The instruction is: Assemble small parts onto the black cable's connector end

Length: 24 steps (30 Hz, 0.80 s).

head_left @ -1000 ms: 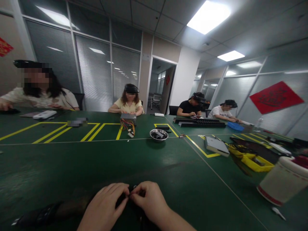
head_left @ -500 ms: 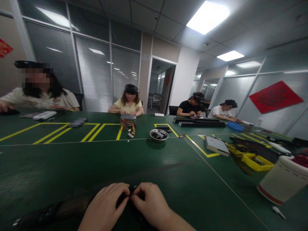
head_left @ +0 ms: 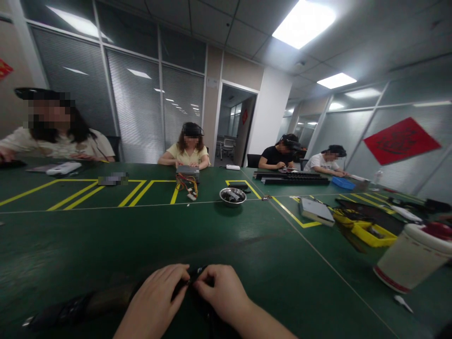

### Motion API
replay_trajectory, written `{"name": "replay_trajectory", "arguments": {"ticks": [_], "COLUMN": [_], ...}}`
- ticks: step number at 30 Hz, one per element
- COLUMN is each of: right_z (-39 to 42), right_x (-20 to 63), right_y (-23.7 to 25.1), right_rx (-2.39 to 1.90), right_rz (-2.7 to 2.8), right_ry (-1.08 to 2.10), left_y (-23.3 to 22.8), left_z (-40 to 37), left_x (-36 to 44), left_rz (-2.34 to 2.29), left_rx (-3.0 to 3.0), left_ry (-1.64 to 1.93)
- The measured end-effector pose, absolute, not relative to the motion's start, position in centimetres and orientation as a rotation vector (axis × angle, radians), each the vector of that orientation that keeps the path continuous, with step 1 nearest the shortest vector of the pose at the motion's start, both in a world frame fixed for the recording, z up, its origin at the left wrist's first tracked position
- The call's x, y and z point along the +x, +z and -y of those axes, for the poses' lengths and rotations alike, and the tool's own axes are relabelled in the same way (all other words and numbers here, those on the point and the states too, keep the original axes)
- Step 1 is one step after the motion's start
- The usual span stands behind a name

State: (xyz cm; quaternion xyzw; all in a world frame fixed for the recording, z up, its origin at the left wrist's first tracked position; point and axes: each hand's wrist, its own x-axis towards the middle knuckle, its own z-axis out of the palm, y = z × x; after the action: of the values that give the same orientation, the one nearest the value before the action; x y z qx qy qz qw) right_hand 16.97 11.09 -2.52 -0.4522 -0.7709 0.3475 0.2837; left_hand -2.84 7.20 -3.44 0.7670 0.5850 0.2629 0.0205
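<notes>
Green worktop (head_left: 247,245): left hand (head_left: 155,301) and right hand (head_left: 222,294) pinch a small dark part (head_left: 193,278), seemingly light and rigid, between closed fingertips.

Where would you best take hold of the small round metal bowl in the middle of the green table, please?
Probably by the rim of the small round metal bowl, coming from above. It stands upright and open on the green table, with dark parts filling its middle, so only its thin, flared edge stays free for the fingers.
</notes>
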Motion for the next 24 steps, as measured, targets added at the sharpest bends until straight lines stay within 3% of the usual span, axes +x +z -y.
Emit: {"name": "replay_trajectory", "arguments": {"ticks": [24], "right_z": [-10.8], "right_x": [17.0], "right_y": [-1.2], "right_rx": [-1.227], "right_rz": [2.146], "right_ry": [0.909], "left_y": [-3.3], "left_z": [-7.2], "left_x": [-2.8], "left_rz": [-1.834], "left_rx": [2.357], "left_ry": [0.786]}}
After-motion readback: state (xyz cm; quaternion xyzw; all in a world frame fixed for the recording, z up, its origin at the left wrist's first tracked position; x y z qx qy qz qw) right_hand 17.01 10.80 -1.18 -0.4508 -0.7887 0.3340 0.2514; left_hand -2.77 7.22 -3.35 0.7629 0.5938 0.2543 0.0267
